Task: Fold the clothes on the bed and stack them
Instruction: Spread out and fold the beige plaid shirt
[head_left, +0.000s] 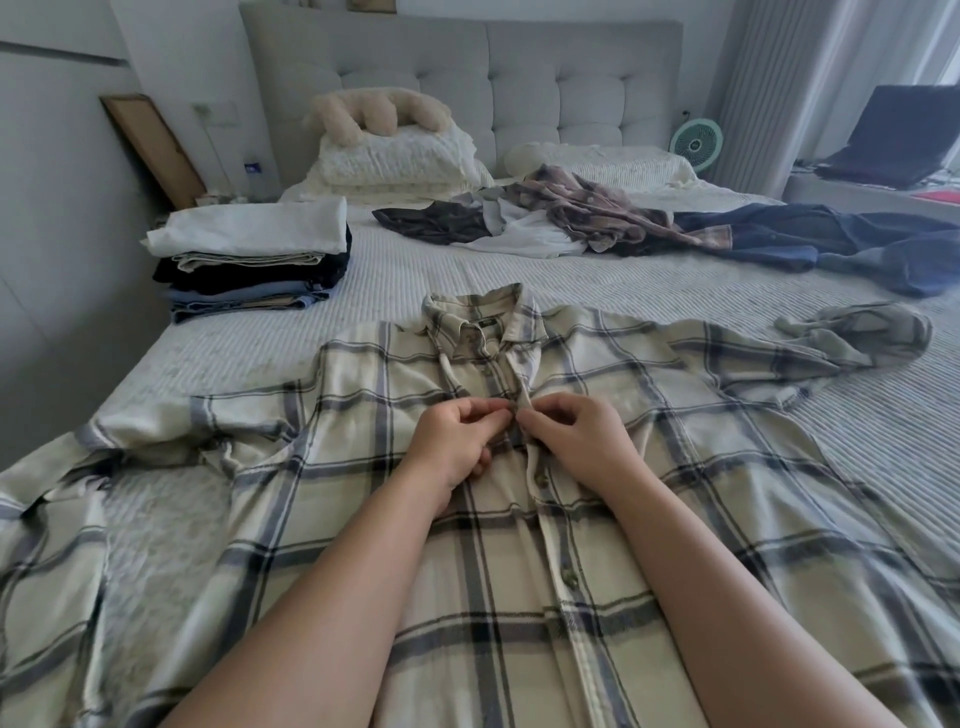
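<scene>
Both hands met at the centre of the head view, fingers curled. The left hand (457, 441) pinched one edge of the button placket of a cream plaid shirt (363, 519), and the right hand (571, 436) pinched the facing edge, fingertips almost touching. That shirt lay face up and spread flat across the striped bed (649, 280), collar toward twelve o'clock and sleeves reaching out toward nine and two o'clock. At ten o'clock stood a stack of folded clothes (254, 260), white on top. Toward one o'clock lay a loose heap of unfolded clothes (597, 218), with a dark blue garment (831, 244) beside it. A plush toy (374, 111) rested on pillows (395, 161) against the headboard.
</scene>
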